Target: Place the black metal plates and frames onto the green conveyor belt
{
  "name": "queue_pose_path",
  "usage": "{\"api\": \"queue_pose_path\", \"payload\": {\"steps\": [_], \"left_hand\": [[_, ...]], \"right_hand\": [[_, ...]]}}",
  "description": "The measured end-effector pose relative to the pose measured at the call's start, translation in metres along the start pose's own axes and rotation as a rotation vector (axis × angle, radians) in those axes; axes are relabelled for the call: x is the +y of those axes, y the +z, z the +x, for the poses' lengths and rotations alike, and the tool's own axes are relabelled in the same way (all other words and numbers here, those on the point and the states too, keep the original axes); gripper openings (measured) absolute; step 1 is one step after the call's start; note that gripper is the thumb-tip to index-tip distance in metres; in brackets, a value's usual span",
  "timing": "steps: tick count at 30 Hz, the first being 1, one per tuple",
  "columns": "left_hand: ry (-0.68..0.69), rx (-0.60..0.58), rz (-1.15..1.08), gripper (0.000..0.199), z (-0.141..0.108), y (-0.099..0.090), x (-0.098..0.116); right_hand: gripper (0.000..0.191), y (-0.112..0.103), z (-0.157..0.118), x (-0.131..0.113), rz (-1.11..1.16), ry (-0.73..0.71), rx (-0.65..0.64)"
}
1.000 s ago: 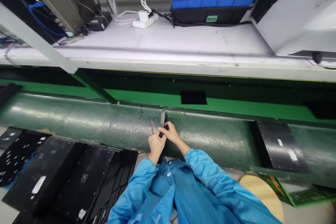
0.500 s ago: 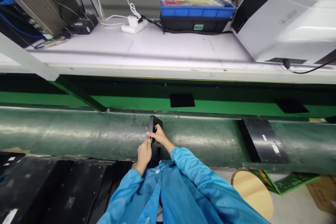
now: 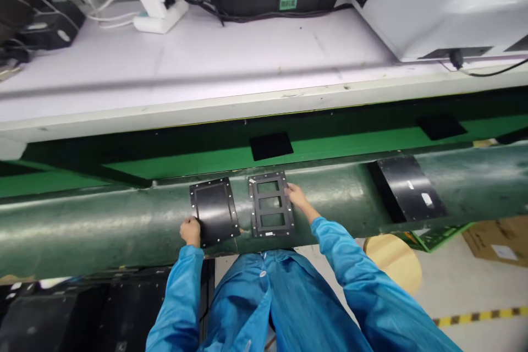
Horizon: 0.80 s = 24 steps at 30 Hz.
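A flat black panel [image 3: 216, 212] with pale dots along its edges lies on the dark green work surface [image 3: 103, 225]. My left hand [image 3: 190, 231] grips its left edge, fingers curled, with the fingertips partly hidden. Just to the right is a black frame [image 3: 271, 211] with three rectangular openings and a small white label near its front edge. The right edge of this frame is pinched in my right hand [image 3: 299, 197]. A narrow gap separates panel and frame.
Farther right on the green surface sits a black box [image 3: 408, 190] with white labels. Black cases [image 3: 94, 308] are stacked at the lower left. A round wooden stool [image 3: 394, 264] stands at lower right. Behind runs a raised white shelf [image 3: 247, 66] with a power strip [image 3: 163, 16].
The hands were together at a black piece held on edge. Now they are apart, with the panel at left and the frame at right lying flat. The view has shifted.
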<state>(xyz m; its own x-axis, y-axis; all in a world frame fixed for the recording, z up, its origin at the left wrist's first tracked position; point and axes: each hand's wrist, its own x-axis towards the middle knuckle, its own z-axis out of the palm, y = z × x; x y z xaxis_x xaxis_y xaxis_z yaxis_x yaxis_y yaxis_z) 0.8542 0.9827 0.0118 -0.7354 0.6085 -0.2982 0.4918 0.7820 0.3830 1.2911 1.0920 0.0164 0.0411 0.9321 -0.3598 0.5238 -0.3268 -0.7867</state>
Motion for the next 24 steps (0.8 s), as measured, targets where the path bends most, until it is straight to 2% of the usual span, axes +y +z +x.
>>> {"api": "queue_pose_path", "payload": {"steps": [2,3,5,7,8,10,12,14,16,19,22,24], "left_hand": [[-0.006,0.017,0.047,0.04,0.009,0.002,0.017],[0.035,0.04,0.065,0.043,0.013,0.006,0.032],[0.242,0.077,0.079,0.052,0.019,0.018,0.076],[0.549,0.046,0.066,0.062,0.027,0.037,0.137],[0.692,-0.008,0.058,0.068,0.032,0.048,0.171],[0.887,-0.156,0.055,0.086,0.046,0.071,0.241],[0.983,-0.273,0.086,0.106,0.062,0.094,0.302],[1.011,-0.327,0.166,0.124,0.08,0.115,0.346],[0.997,-0.361,0.28,0.137,0.095,0.13,0.37],[1.007,-0.347,0.392,0.14,0.11,0.141,0.38],[1.065,-0.235,0.391,0.128,0.118,0.135,0.379],[1.044,-0.228,0.344,0.104,0.12,0.121,0.381]], "right_hand": [[0.03,-0.015,0.0,0.018,-0.058,0.04,0.059],[0.027,-0.021,-0.001,0.025,-0.091,0.063,0.079],[0.019,-0.028,-0.005,0.036,-0.158,0.102,0.108],[0.013,-0.032,-0.009,0.043,-0.208,0.135,0.134],[0.013,-0.034,-0.011,0.046,-0.244,0.152,0.145],[0.02,-0.035,-0.016,0.052,-0.33,0.183,0.145],[0.027,-0.032,-0.022,0.057,-0.386,0.199,0.106],[0.031,-0.027,-0.027,0.061,-0.377,0.19,0.081],[0.032,-0.022,-0.03,0.065,-0.344,0.175,0.098],[0.028,-0.017,-0.03,0.069,-0.291,0.165,0.116],[0.028,-0.017,-0.031,0.072,-0.257,0.161,0.12],[0.03,-0.018,-0.034,0.071,-0.274,0.175,0.132]]}}
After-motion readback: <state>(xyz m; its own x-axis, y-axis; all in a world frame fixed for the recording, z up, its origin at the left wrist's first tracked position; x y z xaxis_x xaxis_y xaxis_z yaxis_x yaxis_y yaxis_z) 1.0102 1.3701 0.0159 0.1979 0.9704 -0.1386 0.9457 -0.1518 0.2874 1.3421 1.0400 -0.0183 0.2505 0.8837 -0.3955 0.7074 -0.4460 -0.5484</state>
